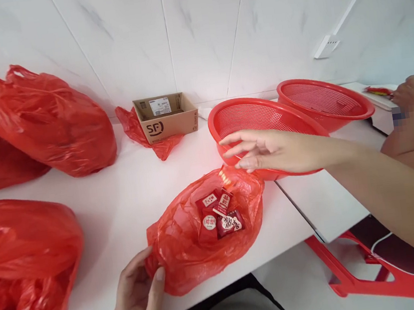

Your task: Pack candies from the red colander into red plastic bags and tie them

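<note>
A flattened red plastic bag (188,248) lies open on the white table (122,200), with several red wrapped candies (220,216) on it. My left hand (137,299) pinches the bag's near left edge between thumb and fingers. My right hand (270,152) reaches in from the right and hovers just above the bag's far edge, fingers stretched out and apart, holding nothing. A small striped candy (224,176) sits right below its fingertips, at the bag's rim. Directly behind that hand stands a red mesh basket (232,116).
A second red basket (324,100) stands further right. Full red bags (47,119) crowd the left side, one at the front left (20,268). A small cardboard box (166,117) sits by the wall. Another person's hand (413,94) rests at the far right. A red stool (361,277) stands below.
</note>
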